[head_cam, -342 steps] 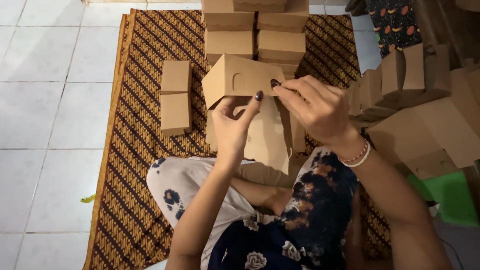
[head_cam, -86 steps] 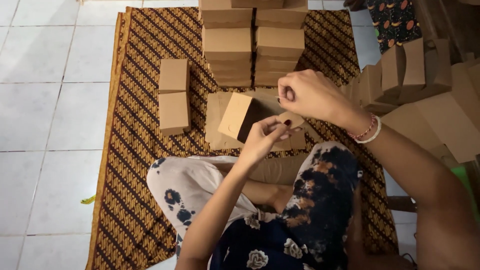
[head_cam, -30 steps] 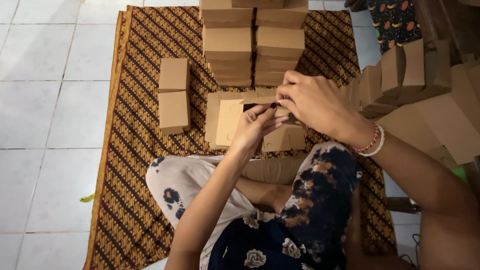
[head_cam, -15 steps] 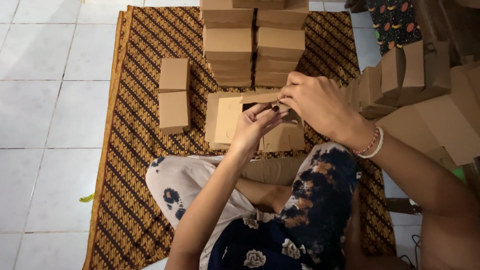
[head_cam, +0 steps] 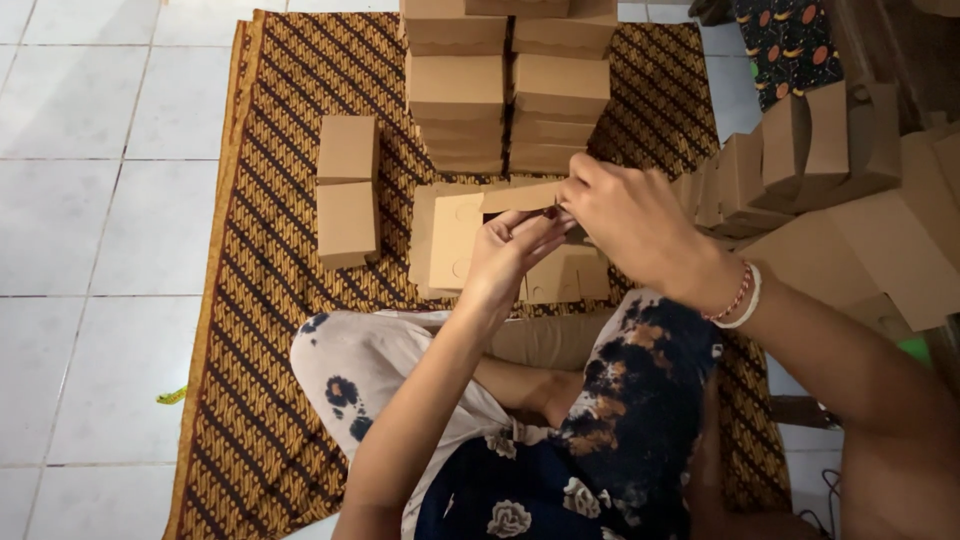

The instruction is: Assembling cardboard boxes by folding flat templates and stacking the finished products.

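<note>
Both hands meet over a half-folded brown cardboard box (head_cam: 470,235), held just above the patterned mat in front of the person's lap. The right hand (head_cam: 635,225) comes in from the right, its fingers pinched together on the top flap of the box near its right end. The left hand (head_cam: 510,250) reaches up from below, fingers curled against the same flap and the side panel, so the two sets of fingertips touch or nearly touch at that edge; how firmly the left hand grips is hard to tell, since the right hand covers part of it. The box faces the camera with a pale inner panel showing round cut-outs, and its lid flap stands open along the far edge.

A pink and white bracelet (head_cam: 740,298) sits on the right wrist. Beneath the box lie flat, unfolded cardboard blanks (head_cam: 565,278), resting on the brown woven mat (head_cam: 250,330) that covers white floor tiles (head_cam: 90,200). Just left of the held box, two finished boxes (head_cam: 347,190) stand side by side, one nearer, one farther. On the far side, two tall stacks of finished boxes (head_cam: 505,85) rise next to each other. To the right, more folded boxes (head_cam: 800,150) lean in a loose row.
</note>
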